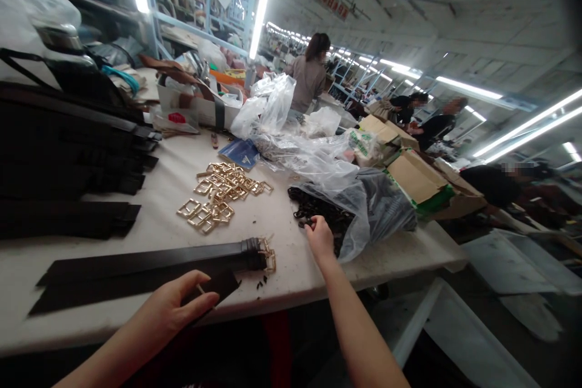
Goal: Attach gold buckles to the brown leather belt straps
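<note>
My left hand (182, 300) is closed around a black leather belt strap (224, 286) at the table's front edge; a thin gold-coloured piece shows by the thumb. My right hand (321, 239) reaches to the mouth of a clear plastic bag (368, 212), its fingers pinching a small black belt loop (305, 224). Many more black loops (334, 218) spill from that bag. Beyond the left hand lies a stack of black belts (154, 264) with gold buckles (269, 254) at their right ends. A heap of loose gold buckles (227, 185) sits farther back.
Black straps (68, 157) are piled at the left. A blue booklet (239, 153), crumpled plastic bags (277, 103) and a white box (200, 100) stand at the back. Cardboard boxes (416, 176) are at the right, with pale bins (513, 260) below. Several people work farther off.
</note>
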### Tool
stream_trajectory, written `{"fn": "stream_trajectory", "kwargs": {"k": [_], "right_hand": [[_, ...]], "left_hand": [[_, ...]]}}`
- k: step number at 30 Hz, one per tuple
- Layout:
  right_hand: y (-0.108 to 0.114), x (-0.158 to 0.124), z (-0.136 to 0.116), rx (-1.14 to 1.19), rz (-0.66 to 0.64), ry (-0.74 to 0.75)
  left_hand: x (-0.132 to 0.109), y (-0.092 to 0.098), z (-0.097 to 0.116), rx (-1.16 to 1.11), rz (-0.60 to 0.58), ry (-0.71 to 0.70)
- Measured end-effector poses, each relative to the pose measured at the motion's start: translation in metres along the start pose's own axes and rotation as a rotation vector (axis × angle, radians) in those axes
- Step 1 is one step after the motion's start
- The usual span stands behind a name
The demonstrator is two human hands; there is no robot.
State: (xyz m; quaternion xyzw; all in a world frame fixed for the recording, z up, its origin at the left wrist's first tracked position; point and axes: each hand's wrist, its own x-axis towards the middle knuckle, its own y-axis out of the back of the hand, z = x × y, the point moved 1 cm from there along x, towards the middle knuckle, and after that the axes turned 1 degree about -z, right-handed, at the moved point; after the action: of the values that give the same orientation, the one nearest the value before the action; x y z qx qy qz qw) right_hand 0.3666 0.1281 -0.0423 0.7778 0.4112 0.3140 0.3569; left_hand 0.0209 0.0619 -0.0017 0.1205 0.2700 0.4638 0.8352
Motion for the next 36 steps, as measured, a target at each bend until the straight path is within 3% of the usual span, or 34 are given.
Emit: {"fn": "stream_trajectory", "kwargs": {"k": [5, 10, 14, 20, 23, 27, 30, 36], "right_hand": [[-0.003, 0.003, -0.009, 0.168, -0.02, 0.014], [0.012, -0.012, -0.015, 0.437, -0.043, -0.035], [0.016, -0.058, -0.054, 0.709, -0.262, -0.059], [0.003, -0.137, -0.134, 1.015, -0.755, -0.009], [-0.003, -0.15, -0.15, 1.011, -0.795, 0.003], [-0.006, -0.152, -0.149, 1.053, -0.881, -0.004], [-0.007, -0.156, -0.145, 0.932, -0.838, 0.064], [-0.008, -0.166, -0.144, 0.751, -0.531, 0.233]], "left_hand": [[-0.013, 0.002, 0.008, -0.019, 0.02, -0.004], [-0.019, 0.005, 0.01, -0.004, 0.062, -0.043], [-0.015, 0.007, 0.017, 0.003, 0.114, -0.082], [-0.016, 0.008, 0.029, -0.059, 0.184, -0.15], [-0.02, 0.007, 0.024, -0.054, 0.177, -0.112], [-0.024, 0.007, 0.019, -0.051, 0.211, -0.092], [-0.023, 0.005, 0.021, -0.042, 0.214, -0.107], [-0.024, -0.007, 0.021, -0.061, 0.139, -0.119]]}}
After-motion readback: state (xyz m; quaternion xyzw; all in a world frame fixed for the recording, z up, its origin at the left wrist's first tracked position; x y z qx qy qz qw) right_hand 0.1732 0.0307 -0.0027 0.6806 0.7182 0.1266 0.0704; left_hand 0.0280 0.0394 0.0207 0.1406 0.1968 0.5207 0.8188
